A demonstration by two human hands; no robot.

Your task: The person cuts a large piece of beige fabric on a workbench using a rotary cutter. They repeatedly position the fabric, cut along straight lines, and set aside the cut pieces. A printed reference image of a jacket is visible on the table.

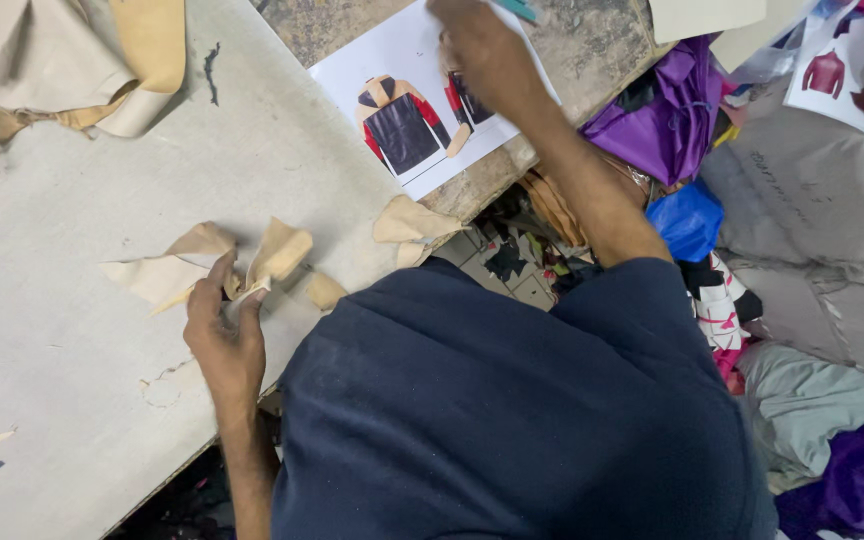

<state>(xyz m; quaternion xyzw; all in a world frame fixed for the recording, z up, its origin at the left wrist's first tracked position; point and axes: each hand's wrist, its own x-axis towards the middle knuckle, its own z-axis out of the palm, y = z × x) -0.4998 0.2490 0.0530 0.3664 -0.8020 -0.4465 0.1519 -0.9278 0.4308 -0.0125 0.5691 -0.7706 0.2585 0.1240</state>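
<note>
Tan leather scraps [207, 262] at nine o'clock are pinched by the left hand [224, 335]; the right hand [484, 50], at twelve o'clock, presses the jacket design sheet [402, 110], grip unclear; sorting seems unfinished.

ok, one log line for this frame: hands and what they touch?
left hand: pinching tan scrap on table | right hand: on jacket sheet | fabric pile at right

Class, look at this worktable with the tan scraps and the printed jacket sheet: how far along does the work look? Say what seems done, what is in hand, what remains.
Done: several tan offcuts lie loose on the table, so some cutting seems finished. In hand: the left hand pinches a small tan piece, while the right hand rests on the jacket sheet. Left: a larger tan hide at the table's far corner looks uncut.
</note>
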